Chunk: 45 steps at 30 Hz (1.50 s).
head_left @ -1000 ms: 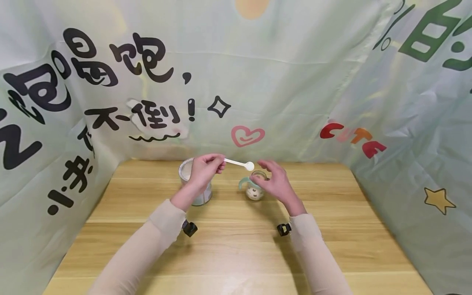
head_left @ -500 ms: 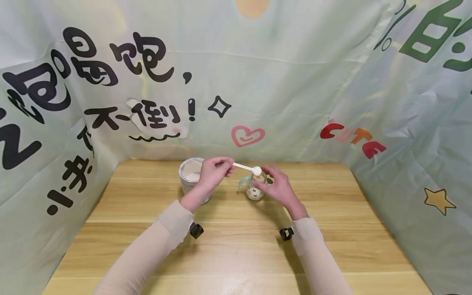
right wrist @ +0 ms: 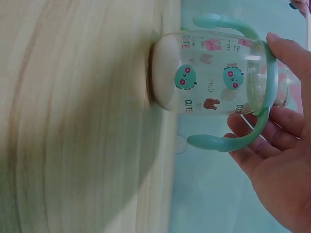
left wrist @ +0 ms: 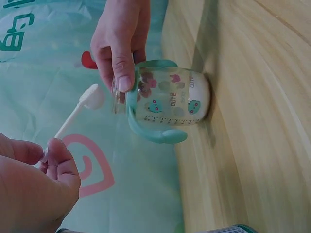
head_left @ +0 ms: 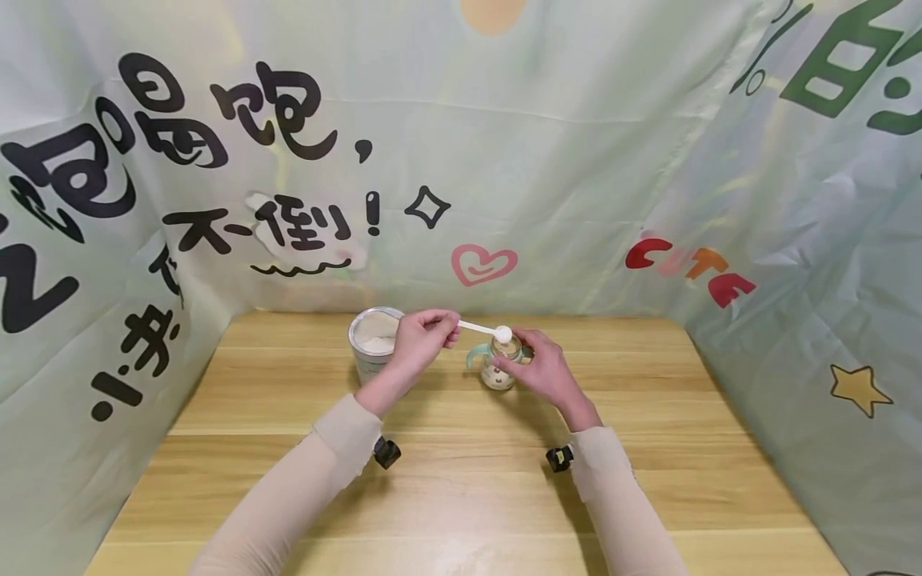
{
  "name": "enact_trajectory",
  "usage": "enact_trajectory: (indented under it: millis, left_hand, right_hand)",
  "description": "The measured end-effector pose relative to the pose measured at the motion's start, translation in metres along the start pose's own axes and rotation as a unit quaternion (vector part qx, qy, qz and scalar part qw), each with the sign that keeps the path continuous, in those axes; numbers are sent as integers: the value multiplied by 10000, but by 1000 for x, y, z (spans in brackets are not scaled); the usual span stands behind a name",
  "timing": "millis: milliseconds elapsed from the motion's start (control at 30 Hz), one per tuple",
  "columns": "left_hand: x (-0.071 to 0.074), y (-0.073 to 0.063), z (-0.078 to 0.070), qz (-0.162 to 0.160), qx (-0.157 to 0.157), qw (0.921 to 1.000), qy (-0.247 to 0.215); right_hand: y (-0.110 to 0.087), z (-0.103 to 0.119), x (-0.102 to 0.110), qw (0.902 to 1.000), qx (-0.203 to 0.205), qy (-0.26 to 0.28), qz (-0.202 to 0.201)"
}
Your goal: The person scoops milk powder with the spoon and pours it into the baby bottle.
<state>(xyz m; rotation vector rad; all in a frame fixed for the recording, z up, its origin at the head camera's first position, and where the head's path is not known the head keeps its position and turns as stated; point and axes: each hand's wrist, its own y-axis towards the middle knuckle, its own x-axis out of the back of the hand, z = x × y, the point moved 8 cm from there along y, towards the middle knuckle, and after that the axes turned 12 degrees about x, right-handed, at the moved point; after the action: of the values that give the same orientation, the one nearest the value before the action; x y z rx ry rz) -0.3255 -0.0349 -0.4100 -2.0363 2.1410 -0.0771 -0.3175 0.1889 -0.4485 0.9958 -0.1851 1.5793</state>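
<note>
My left hand (head_left: 421, 342) pinches the handle of a white measuring scoop (head_left: 502, 334). The scoop's bowl, heaped with pale powder, hangs just above the open mouth of a clear baby bottle (left wrist: 170, 97). This bottle stands upright on the table, with two mint-green handles and printed cartoon faces. White powder covers its bottom in the right wrist view. My right hand (right wrist: 279, 155) holds the bottle around its neck, thumb on one side and fingers on the other. Left of the bottle stands an open can (head_left: 369, 364) of pale powder, partly hidden behind my left hand.
The wooden table (head_left: 461, 496) reaches back to a printed fabric backdrop (head_left: 562, 200), which also closes in both sides. A small black device (head_left: 386, 453) sits at my left wrist, another black device (head_left: 559, 458) at my right.
My left hand has moved right and slightly down, bringing the scoop from beside the bottle to over its mouth. My right hand has closed in from hovering near the bottle to holding its neck.
</note>
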Motion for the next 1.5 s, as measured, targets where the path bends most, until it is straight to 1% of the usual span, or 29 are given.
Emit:
enact_trajectory:
  millis: [167,433,600,900,1267,1500]
  left_hand:
    - [-2,0,4,19,-7,9999,110]
    - [-5,1,8,38,-79,9997,229]
    - [-6,1,9,17,-142,9991,409]
    - [-6,-3,9,-140,-338,9947,960]
    - [-5,-4,14,-189,-451,9915,1209]
    - [-5,-5,16,-285,-515,9867,1516]
  right_hand:
    - [0,-1,-1,10000,26,-51,42]
    - [0,-2,-1,9999,-55,-1,85]
    - [0,-3,-1,9999,-77,23,60]
    - [0,-4,-1,10000,-52,27,57]
    - [-2,-5,-1,9999,-132,3,87]
    - [-2,-6,-2,9999,-100,59,99]
